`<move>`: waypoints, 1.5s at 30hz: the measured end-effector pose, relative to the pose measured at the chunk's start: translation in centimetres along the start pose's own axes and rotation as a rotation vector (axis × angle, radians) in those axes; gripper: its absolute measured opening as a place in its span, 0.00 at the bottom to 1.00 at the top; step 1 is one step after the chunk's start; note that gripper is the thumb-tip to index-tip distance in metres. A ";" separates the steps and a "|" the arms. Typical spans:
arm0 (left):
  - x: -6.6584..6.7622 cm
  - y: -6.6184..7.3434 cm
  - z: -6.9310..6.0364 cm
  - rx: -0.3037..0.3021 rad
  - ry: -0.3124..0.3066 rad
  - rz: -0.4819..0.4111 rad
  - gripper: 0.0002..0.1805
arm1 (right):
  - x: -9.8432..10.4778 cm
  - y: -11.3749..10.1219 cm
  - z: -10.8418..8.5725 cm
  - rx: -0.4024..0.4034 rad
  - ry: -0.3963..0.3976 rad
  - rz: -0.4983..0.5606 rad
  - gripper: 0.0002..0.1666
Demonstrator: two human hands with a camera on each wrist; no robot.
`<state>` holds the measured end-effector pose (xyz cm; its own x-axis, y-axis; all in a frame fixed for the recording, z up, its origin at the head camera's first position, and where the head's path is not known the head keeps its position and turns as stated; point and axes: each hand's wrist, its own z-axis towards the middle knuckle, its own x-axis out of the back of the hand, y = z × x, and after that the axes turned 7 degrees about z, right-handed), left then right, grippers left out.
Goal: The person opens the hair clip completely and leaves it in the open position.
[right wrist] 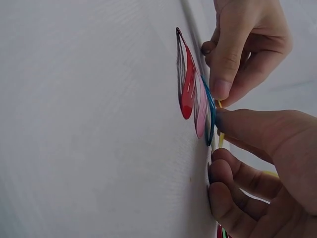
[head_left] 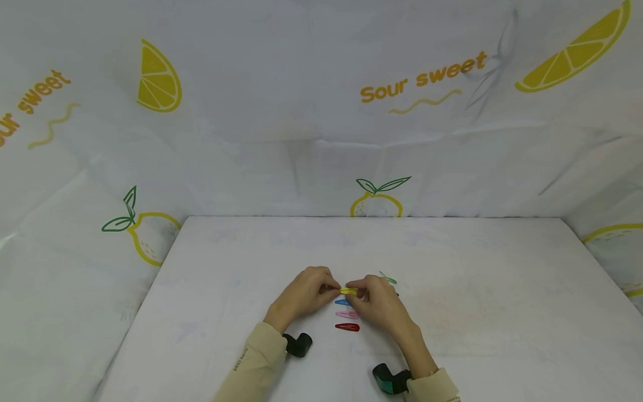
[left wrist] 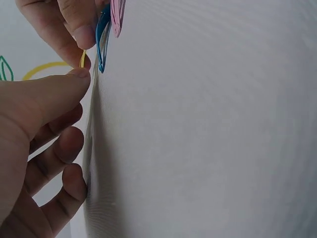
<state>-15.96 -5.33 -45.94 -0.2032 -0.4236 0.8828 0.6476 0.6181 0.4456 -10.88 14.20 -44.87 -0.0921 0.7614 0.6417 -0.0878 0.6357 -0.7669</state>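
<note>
Between my two hands is a yellow snap hair clip (head_left: 348,291), lying crosswise just above the table. My left hand (head_left: 305,295) pinches its left end between thumb and forefinger. The other end is pinched by my right hand (head_left: 383,306), whose fingers partly cover it. Below the yellow clip, a blue hair clip (head_left: 342,302), a pink hair clip (head_left: 348,315) and a red hair clip (right wrist: 187,96) lie in a column, narrow ends to the left. In the head view the right fingers overlap the blue clip's right end. A green hair clip (head_left: 389,279) lies beyond the right hand.
A small dark red piece (head_left: 397,294), mostly hidden, shows behind the right hand. The white table (head_left: 482,312) reaches back to a wall cloth (head_left: 261,106) printed with lemons. Black wrist devices (head_left: 300,345) sit at both cuffs.
</note>
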 end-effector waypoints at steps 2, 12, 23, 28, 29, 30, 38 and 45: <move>0.0 -0.1 0.0 -0.012 0.014 -0.008 0.06 | -0.1 0.1 0.0 0.007 0.011 -0.001 0.11; 0.2 0.0 -0.2 -0.027 0.035 -0.037 0.07 | -0.3 0.4 0.0 0.050 0.035 -0.006 0.11; 0.8 0.9 -0.5 -0.044 0.058 -0.093 0.10 | 0.4 0.3 -0.3 0.168 0.007 0.029 0.11; 1.2 1.4 -0.8 -0.028 0.061 -0.108 0.10 | 0.8 -0.1 -0.8 0.234 -0.003 0.094 0.12; 1.3 1.5 -0.9 -0.029 0.060 -0.115 0.10 | 0.8 -0.1 -0.9 0.237 -0.005 0.112 0.12; 1.3 1.6 -0.9 -0.028 0.059 -0.120 0.10 | 0.8 -0.1 -1.0 0.238 -0.009 0.131 0.12; 1.6 1.9 -1.2 -0.063 0.074 -0.125 0.11 | 1.1 0.4 -1.5 0.230 -0.049 0.277 0.13; 1.6 2.1 -1.3 -0.106 0.098 -0.112 0.09 | 1.3 0.8 -1.6 0.241 -0.074 0.355 0.13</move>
<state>-13.93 -5.58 -43.78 -0.2088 -0.5516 0.8076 0.6999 0.4925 0.5173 -9.53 15.89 -44.68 -0.2280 0.9109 0.3438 -0.2663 0.2813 -0.9219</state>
